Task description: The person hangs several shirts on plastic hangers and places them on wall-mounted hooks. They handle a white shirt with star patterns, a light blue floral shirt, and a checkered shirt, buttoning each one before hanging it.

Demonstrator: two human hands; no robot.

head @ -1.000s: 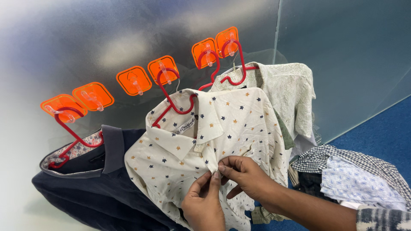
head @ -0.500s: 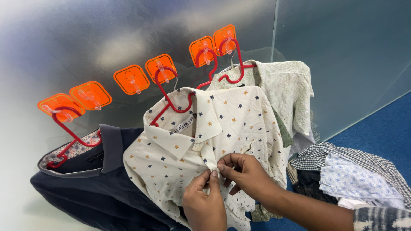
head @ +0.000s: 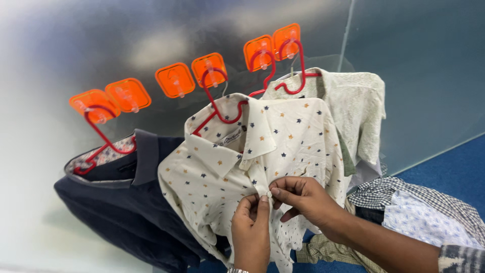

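Cream star-print shirt point(head: 283, 146) hangs on a red hanger point(head: 222, 108) from an orange wall hook point(head: 208, 69), placket running vertically, straight ahead of both hands. Right hand point(head: 303, 197) pinches the placket edge; left hand point(head: 251, 230) pinches beside the white button point(head: 269, 194), equally close.

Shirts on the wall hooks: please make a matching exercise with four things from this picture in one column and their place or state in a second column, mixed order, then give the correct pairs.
Things
1. cream star-print shirt
2. dark navy shirt
3. pale green shirt
4. checked cloth

Place or state
A. lies in the pile at the lower right
B. hangs furthest left on a red hanger
C. pinched at its front edge by the left hand and right hand
D. hangs furthest right, partly behind another shirt

Pairs: 1-C, 2-B, 3-D, 4-A
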